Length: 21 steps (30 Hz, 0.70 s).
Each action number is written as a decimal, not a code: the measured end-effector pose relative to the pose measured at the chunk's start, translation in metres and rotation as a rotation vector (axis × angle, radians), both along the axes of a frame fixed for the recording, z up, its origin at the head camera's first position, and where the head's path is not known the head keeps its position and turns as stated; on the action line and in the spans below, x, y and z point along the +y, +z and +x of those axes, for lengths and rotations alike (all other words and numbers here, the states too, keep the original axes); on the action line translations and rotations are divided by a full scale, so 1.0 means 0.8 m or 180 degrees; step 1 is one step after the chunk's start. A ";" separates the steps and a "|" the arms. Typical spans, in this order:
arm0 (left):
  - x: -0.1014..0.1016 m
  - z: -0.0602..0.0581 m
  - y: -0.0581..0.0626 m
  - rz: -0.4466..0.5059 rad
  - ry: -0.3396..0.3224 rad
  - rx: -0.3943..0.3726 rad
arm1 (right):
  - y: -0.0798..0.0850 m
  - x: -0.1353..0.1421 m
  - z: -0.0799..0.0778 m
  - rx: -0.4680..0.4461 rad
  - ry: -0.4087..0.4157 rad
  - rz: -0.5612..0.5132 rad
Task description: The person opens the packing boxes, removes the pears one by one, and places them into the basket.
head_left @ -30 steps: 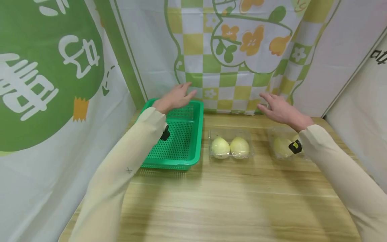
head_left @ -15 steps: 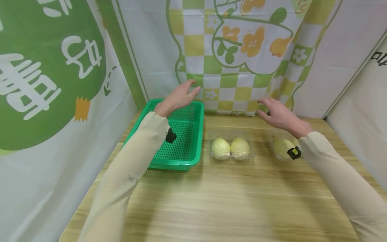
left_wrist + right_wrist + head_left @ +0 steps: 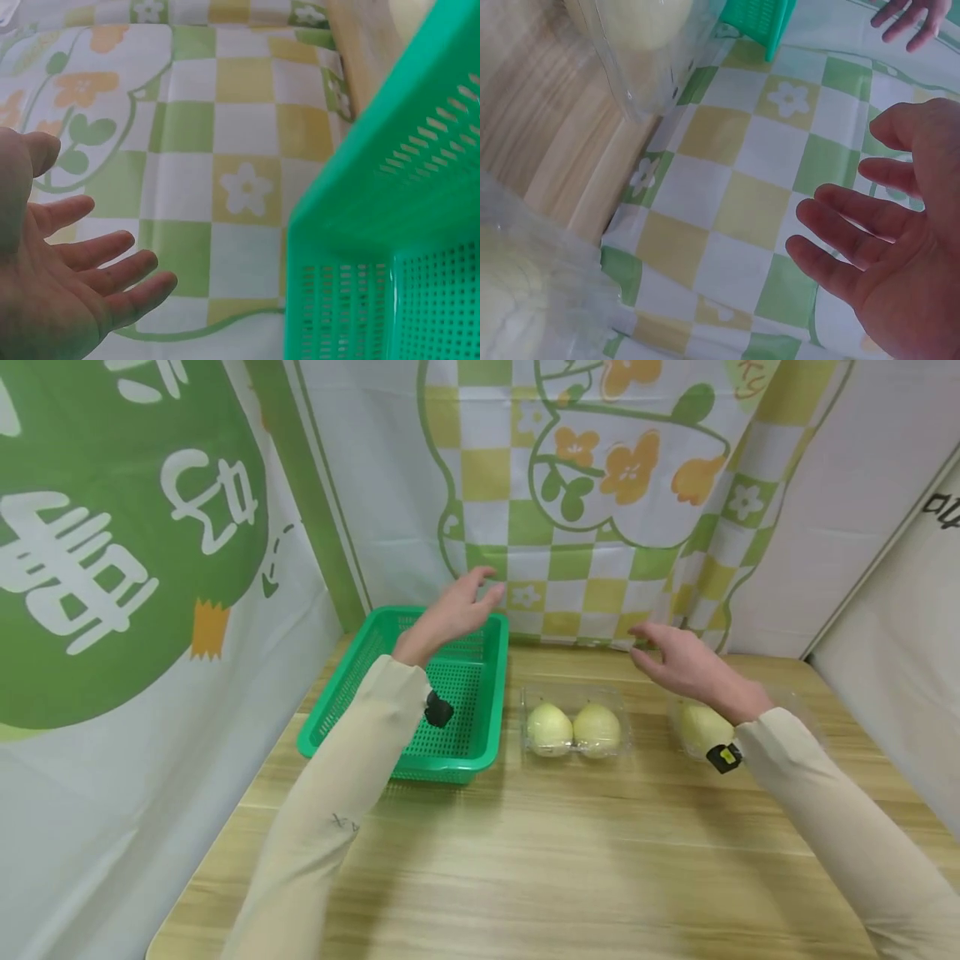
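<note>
My left hand (image 3: 459, 610) hovers over the back of a green plastic basket (image 3: 491, 710), fingers spread and relaxed, holding nothing. In the left wrist view its palm and fingers show beside the basket's wall (image 3: 337, 225). My right hand (image 3: 686, 664) is in the air above the back of the table, its fingers loosely extended and nothing in them. Below the right wrist sits a clear plastic box of pears (image 3: 703, 731), partly hidden by the sleeve. Between the hands stands another clear box (image 3: 615, 697) with two pale yellow pears (image 3: 550, 729) in it.
The wooden table (image 3: 555, 860) reaches to a checkered cloth (image 3: 585, 585) hanging at the back. White cloth walls with printed designs close in the left and right sides. A small black camera (image 3: 438, 710) is on the left wrist, another (image 3: 723, 757) on the right.
My left hand has shifted right over the basket. My right hand has come down a little and slightly left, uncovering more of the right box. The boxes and basket stay put.
</note>
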State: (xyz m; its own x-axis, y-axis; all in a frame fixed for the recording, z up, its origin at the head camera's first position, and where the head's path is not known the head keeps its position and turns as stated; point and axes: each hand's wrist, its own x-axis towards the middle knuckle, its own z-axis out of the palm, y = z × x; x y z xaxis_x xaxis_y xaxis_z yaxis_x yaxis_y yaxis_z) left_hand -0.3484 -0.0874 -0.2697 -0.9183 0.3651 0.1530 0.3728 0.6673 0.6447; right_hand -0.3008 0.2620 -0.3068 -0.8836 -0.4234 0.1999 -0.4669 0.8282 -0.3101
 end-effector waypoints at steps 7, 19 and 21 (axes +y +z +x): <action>0.014 0.019 -0.003 0.0300 0.0015 -0.0022 | -0.013 -0.010 0.006 0.0117 0.0186 0.0009; 0.051 0.057 -0.019 0.0743 0.0299 -0.0253 | -0.034 -0.018 0.008 0.0306 0.0355 -0.0037; 0.055 0.061 -0.024 0.0802 0.0314 -0.0302 | -0.038 -0.018 0.008 0.0290 0.0354 -0.0025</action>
